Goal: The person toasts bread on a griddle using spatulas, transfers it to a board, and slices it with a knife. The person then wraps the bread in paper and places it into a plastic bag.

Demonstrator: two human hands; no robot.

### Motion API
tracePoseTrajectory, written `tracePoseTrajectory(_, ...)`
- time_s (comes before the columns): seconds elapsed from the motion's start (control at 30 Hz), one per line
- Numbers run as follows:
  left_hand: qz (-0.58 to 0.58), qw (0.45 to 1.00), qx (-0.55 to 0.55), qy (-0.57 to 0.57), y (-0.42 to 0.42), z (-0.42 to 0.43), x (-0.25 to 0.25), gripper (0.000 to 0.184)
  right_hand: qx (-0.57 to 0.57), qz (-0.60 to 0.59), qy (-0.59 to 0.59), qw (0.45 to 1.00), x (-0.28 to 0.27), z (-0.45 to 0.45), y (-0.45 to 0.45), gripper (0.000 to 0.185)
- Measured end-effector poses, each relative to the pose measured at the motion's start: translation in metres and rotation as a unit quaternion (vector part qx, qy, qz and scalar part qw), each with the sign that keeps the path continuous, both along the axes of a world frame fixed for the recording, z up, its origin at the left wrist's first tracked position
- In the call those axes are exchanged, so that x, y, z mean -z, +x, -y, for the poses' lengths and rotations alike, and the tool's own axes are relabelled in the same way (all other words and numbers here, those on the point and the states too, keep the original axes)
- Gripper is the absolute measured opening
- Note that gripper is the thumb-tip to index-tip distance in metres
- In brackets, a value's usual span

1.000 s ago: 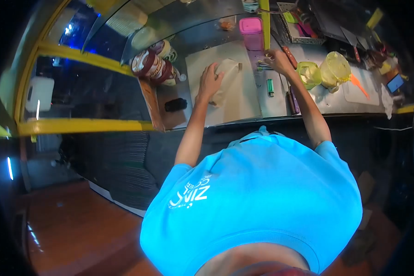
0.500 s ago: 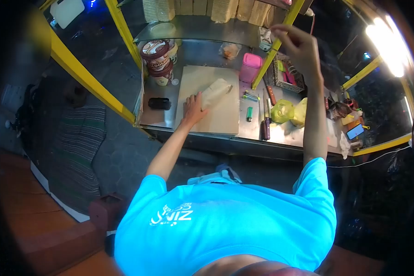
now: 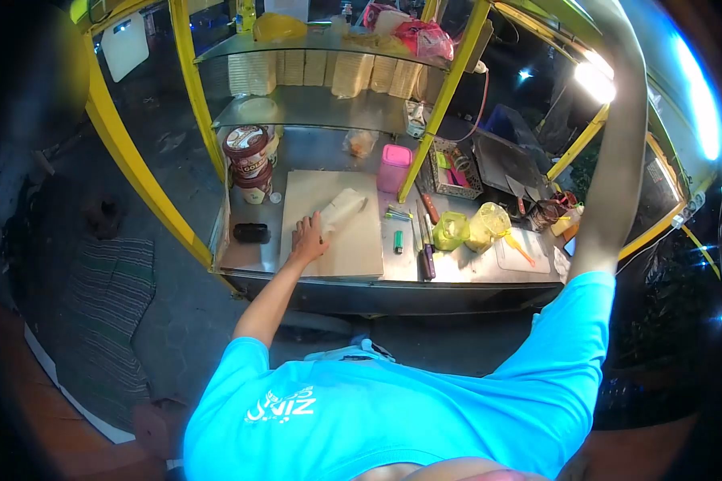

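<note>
My left hand rests palm down with its fingers spread on a stack of brown paper sheets. Its fingertips touch the near end of a pale folded paper packet lying slantwise on the stack; its contents are hidden. My right arm reaches high at the right, and its hand is beyond the top edge of the view. Left of the stack lies a black case-like object. To its right are a green lighter and a knife with a purple handle.
Brown tubs stand stacked at the back left. A pink container sits by a yellow post. Further right are a patterned basket, yellow-green bags, a dark griddle and a white board. Glass shelves hang behind.
My right arm has stretched further up, taking its hand out of view. The camera has tilted upward, showing more shelves. My left hand stays on the paper beside the packet.
</note>
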State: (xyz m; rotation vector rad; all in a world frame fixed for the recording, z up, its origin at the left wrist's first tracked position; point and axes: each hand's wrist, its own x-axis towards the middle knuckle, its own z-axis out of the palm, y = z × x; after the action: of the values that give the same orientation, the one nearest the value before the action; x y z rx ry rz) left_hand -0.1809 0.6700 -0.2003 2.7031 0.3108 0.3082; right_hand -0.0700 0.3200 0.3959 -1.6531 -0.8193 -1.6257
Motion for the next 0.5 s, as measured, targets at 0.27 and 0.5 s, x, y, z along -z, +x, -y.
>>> tracePoseTrajectory(0.27, -0.014, 1.0, 0.012, -0.007, 0.004, -0.005, 0.004, 0.097, 0.057, -0.035, -0.032, 0.997, -0.009, 0.023, 0.025, 0.012)
tracePoseTrajectory(0.5, -0.015, 1.0, 0.017, -0.011, 0.006, -0.006, 0.008, 0.095, 0.084, -0.032, -0.043, 0.995, -0.01, 0.031, 0.034, 0.012)
